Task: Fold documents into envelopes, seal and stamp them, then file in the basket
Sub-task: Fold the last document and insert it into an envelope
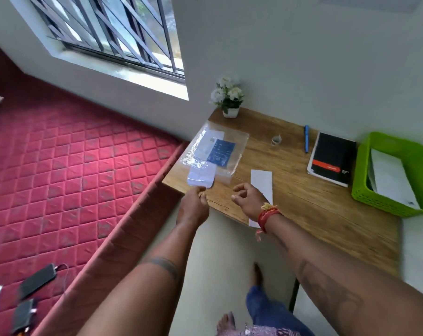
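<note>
I'm seeing my left hand point(193, 207) pinching a white sheet point(201, 177) half out of the plastic sleeve point(214, 151) at ten o'clock; right hand point(248, 198) is hovering, fingers loosely curled, over the envelope point(261, 180). Pulling carelessly could be dragging the sleeve off the surface point(302, 202); the basket point(414, 154) is sitting at two o'clock.

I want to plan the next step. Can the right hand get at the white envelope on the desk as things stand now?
Probably yes. The right hand hovers directly over the near part of the white envelope, holding nothing, with fingers loosely curled. Nothing lies on top of the envelope, and the left hand is busy at the plastic sleeve to the side.
</note>
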Available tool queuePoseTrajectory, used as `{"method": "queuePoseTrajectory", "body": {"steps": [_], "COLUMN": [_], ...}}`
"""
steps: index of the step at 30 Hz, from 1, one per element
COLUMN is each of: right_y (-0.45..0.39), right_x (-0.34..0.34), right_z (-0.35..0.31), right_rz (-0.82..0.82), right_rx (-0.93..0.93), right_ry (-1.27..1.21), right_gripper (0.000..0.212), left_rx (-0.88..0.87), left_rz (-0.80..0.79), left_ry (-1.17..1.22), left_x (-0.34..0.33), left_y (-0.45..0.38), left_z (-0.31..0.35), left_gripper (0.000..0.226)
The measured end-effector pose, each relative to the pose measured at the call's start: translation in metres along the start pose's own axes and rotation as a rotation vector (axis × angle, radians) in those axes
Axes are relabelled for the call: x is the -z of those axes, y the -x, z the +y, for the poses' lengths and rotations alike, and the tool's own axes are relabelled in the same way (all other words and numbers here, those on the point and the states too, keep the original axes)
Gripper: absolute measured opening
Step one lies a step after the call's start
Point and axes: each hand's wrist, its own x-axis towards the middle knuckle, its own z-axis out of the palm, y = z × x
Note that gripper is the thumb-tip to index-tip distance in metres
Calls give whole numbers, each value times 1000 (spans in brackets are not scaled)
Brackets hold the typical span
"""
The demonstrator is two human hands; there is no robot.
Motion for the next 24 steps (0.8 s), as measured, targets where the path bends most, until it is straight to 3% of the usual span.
{"method": "queuePoseTrajectory", "body": {"steps": [8,13,15,20,24], "right_y": [-57,-81,-89,-106,-107], "right_x": [-23,-35,-40,-52,-64], "right_z": [-31,-34,-36,-47,-57], "right_rz": [-161,-266,-231,-107,17], "right_rx": [27,-7,-58,-318,-425], "right_ry": [-44,-87,-141,-449,-535], "right_gripper": [35,48,47,31,16], "left_rx": [275,474,496,567,556], "left_rz": [69,144,140,69,-173], "left_ry": [147,477,533,378,267], "left_x": [7,-6,-10,0,16], "left_y": [-55,-76,-87,-133,-145], "left_z": [-3,-10,-14,-21,-25], "left_gripper": [31,35,39,40,26]}}
